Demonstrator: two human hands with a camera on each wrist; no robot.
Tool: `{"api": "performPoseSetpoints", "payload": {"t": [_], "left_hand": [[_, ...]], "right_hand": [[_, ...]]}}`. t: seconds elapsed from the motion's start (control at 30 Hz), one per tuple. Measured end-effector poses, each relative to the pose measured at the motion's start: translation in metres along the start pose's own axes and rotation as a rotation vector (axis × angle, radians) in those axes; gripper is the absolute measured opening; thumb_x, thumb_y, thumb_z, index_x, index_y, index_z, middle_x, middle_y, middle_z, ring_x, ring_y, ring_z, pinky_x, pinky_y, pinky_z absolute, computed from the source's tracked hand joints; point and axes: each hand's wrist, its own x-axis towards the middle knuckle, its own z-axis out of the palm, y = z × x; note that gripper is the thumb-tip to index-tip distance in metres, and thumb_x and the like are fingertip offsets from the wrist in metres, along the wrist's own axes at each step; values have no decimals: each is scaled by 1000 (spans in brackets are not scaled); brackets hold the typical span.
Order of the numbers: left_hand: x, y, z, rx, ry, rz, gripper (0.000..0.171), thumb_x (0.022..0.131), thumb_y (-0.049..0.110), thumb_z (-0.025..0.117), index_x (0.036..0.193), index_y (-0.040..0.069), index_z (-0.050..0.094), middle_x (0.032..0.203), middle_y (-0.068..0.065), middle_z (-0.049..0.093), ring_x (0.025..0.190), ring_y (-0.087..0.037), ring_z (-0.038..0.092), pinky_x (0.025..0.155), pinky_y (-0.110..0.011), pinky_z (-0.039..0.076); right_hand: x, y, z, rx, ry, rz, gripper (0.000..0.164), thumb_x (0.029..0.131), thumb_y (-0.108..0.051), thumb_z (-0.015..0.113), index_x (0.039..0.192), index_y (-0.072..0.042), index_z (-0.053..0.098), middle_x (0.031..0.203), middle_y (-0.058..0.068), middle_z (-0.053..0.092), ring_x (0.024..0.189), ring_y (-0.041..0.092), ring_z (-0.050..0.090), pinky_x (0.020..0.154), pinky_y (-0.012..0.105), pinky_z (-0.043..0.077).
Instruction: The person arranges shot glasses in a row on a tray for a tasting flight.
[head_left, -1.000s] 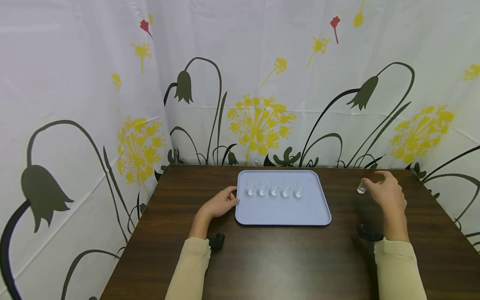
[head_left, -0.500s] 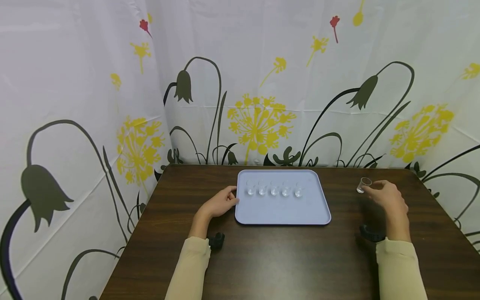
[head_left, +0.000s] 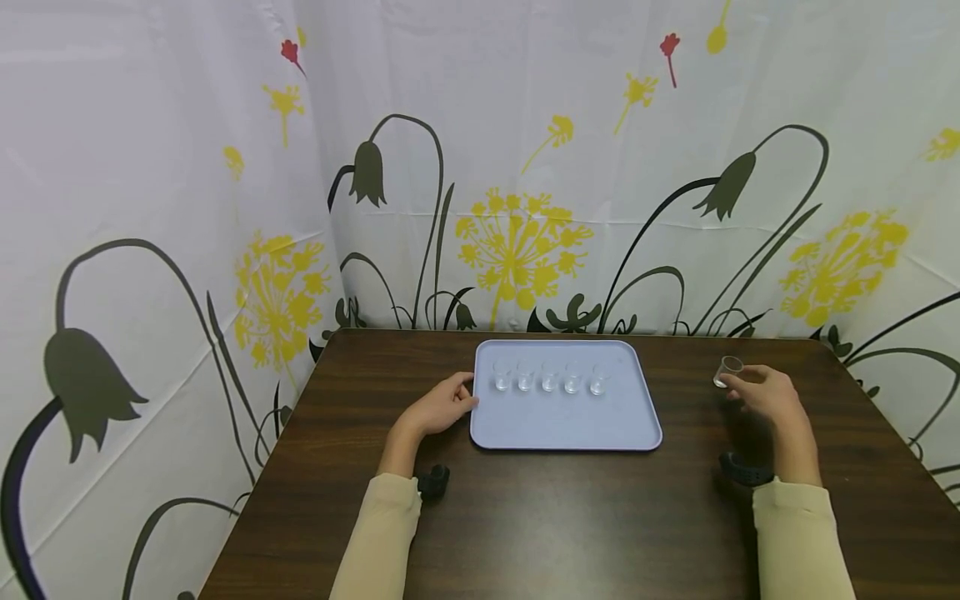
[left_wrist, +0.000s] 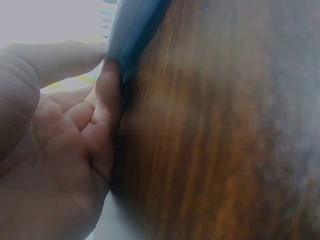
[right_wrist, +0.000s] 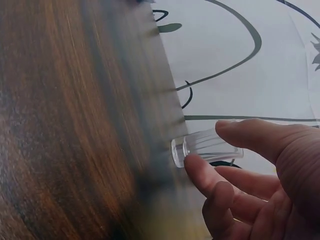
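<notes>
A small clear shot glass [head_left: 727,371] is at the back right of the table. My right hand [head_left: 770,393] pinches it from the right between thumb and fingers. In the right wrist view the shot glass [right_wrist: 200,147] has its thick base away from the palm, with the thumb [right_wrist: 250,132] on one side and a fingertip against the other. On the left, my left hand [head_left: 442,406] holds the left edge of the pale blue tray [head_left: 562,425]. The left wrist view has its thumb at the rim of the tray [left_wrist: 127,30] and curled fingers below.
Several similar shot glasses [head_left: 550,381] stand in a row along the back half of the tray. The dark wooden table [head_left: 562,517] reaches back to a white curtain [head_left: 480,125] printed with flowers.
My right hand has come down and slightly right from the top of the shot glass to its side, uncovering the rim. The left hand and the tray look unmoved.
</notes>
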Motion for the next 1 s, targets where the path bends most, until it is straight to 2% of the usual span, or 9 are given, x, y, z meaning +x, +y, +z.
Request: {"api": "performPoseSetpoints", "payload": {"t": [0.07,0.17,0.27,0.37,0.57,0.67,0.77,0.87,1.0], "left_hand": [[0,0,0,2,2,1,59,110,17,58,162,-3,39,86,0,55,70,-14,46,72,-31,39],[0,1,-1,5,3,3,59,110,18,58,162,-3,40,87,-1,55,71,-14,46,73,-31,40],[0,1,-1,2,0,0,59,110,18,58,162,-3,39,87,-1,56,72,-14,46,73,-31,40],[-1,2,-1,0,1,-4,59,110,18,58,162,-3,39,88,-1,56,72,-14,47,73,-31,40],[-2,2,0,3,5,-7,59,110,17,58,162,-4,40,89,-2,58,75,-14,49,75,-30,41],[-3,2,0,2,4,-4,59,110,17,57,162,-4,39,89,-2,58,76,-14,49,77,-31,41],[-3,2,0,-1,-1,1,59,110,17,57,162,-4,39,89,-2,58,76,-14,49,78,-31,41],[-3,2,0,-1,-5,7,59,110,17,57,162,-5,39,89,-1,57,77,-14,49,79,-31,41],[-3,1,0,1,0,5,59,110,16,57,162,-5,39,89,-1,57,77,-14,49,78,-31,41]], "right_hand": [[1,1,1,18,5,-6,81,110,-42,57,155,20,33,88,7,82,71,13,70,79,35,53],[2,1,3,26,22,0,81,110,-43,58,157,18,33,87,5,82,70,11,69,70,26,50],[1,0,6,12,36,7,80,110,-44,57,157,17,34,89,9,82,71,11,70,69,27,50],[-1,-3,8,-11,41,23,78,111,-47,53,157,14,36,94,12,83,71,9,69,73,33,49],[-5,-6,11,-27,54,62,77,111,-52,48,157,9,39,101,10,83,73,7,67,75,42,48],[-6,-7,12,-29,75,76,76,111,-53,48,156,7,42,107,13,83,78,13,70,77,46,49],[-8,-9,13,-26,106,99,75,110,-55,47,155,5,46,116,19,80,95,29,72,80,53,50],[-9,-12,13,-19,132,124,75,109,-58,44,154,3,49,125,23,76,113,44,66,84,60,49],[-11,-16,12,-8,144,141,77,109,-60,43,155,1,49,130,25,73,125,51,59,89,65,47]]}}
